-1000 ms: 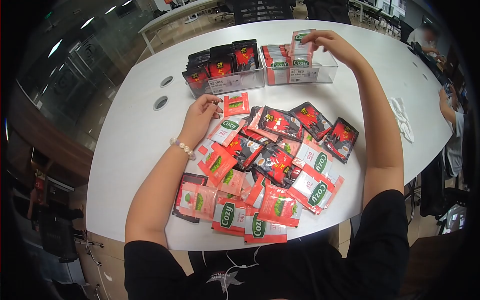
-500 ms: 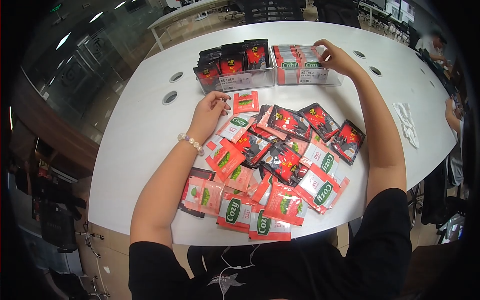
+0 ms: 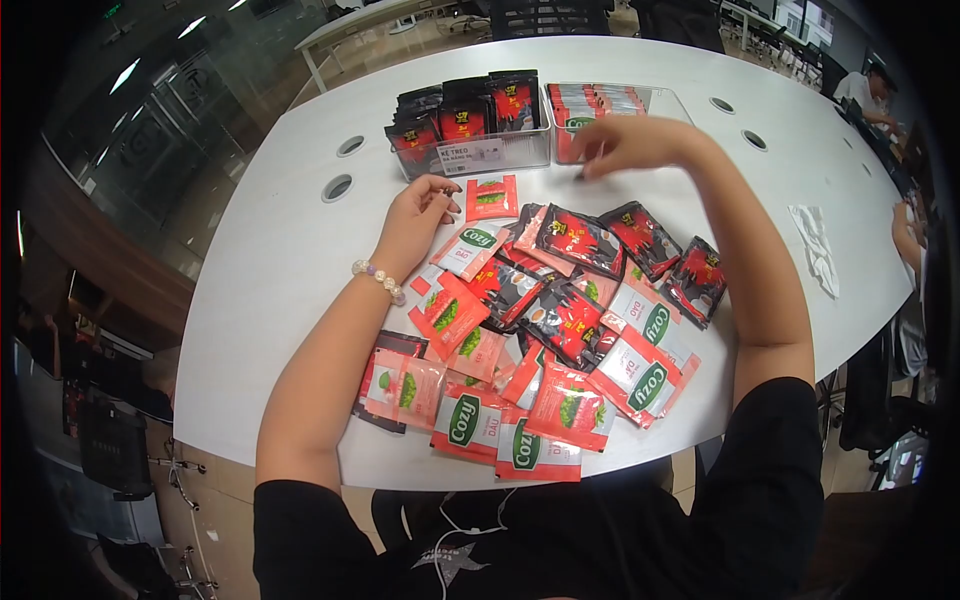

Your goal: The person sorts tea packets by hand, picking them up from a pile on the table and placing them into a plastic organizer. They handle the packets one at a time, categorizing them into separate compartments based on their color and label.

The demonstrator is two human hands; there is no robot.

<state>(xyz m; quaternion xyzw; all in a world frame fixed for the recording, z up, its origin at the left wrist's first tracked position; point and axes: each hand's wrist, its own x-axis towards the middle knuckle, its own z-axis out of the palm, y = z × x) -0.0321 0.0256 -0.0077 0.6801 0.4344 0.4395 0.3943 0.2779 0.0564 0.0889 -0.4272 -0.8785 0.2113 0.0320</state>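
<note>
A heap of red-and-pink Cozy tea sachets (image 3: 545,390) and black-and-red coffee sachets (image 3: 580,240) covers the white table (image 3: 270,290) in front of me. My left hand (image 3: 415,222) rests on the table beside a small red sachet (image 3: 492,197), fingers curled and touching its left edge. My right hand (image 3: 625,145) hovers, blurred, between the heap and a clear bin of Cozy sachets (image 3: 600,110), fingers pointing down and holding nothing I can see. A second clear bin (image 3: 470,125) holds black coffee sachets upright.
Round cable holes (image 3: 338,187) dot the table's left and far right. A crumpled white tissue (image 3: 815,245) lies at the right. Other people sit at the right edge (image 3: 905,230). Office chairs and desks stand beyond the table.
My right hand set a Cozy sachet into the right bin, then pulled back toward the heap with nothing in it. My left hand stayed beside the small red sachet.
</note>
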